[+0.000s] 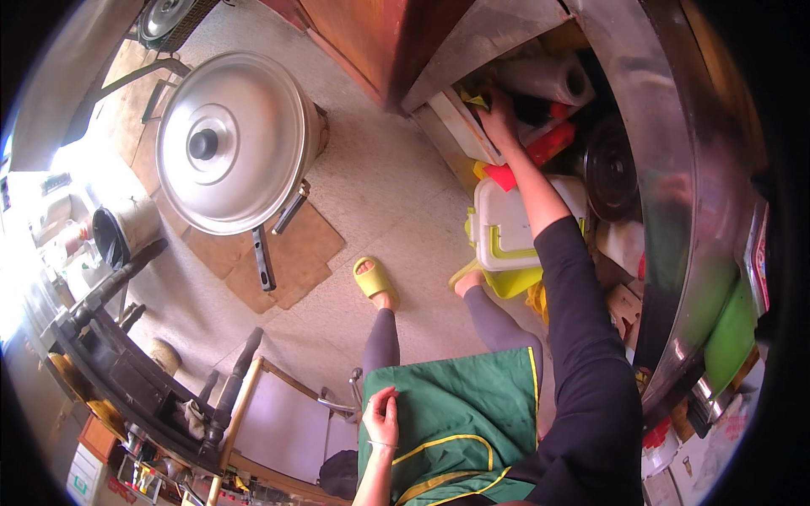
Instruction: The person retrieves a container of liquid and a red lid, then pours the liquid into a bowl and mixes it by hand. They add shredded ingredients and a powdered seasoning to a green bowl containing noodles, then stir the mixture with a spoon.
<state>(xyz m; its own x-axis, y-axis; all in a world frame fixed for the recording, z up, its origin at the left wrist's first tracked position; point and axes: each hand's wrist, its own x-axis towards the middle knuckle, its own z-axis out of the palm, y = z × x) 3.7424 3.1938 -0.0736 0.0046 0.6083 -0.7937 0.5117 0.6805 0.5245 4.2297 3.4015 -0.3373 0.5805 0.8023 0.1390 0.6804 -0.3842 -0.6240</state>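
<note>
My right hand reaches into a low cabinet under a steel counter. It is at a white box, beside a small yellow-and-black piece; its fingertips are partly hidden, so I cannot tell whether it grips anything. A roll of clear plastic lies just beyond, and a red packet is by the wrist. Under my forearm stands a lidded white-and-green plastic container. My left hand hangs over the green apron, loosely curled and holding nothing visible.
A large lidded metal pot stands on the left, with flattened cardboard on the floor below. A wooden cabinet corner juts in at the top. A dark round lid leans inside the cabinet. Dark wooden furniture is lower left.
</note>
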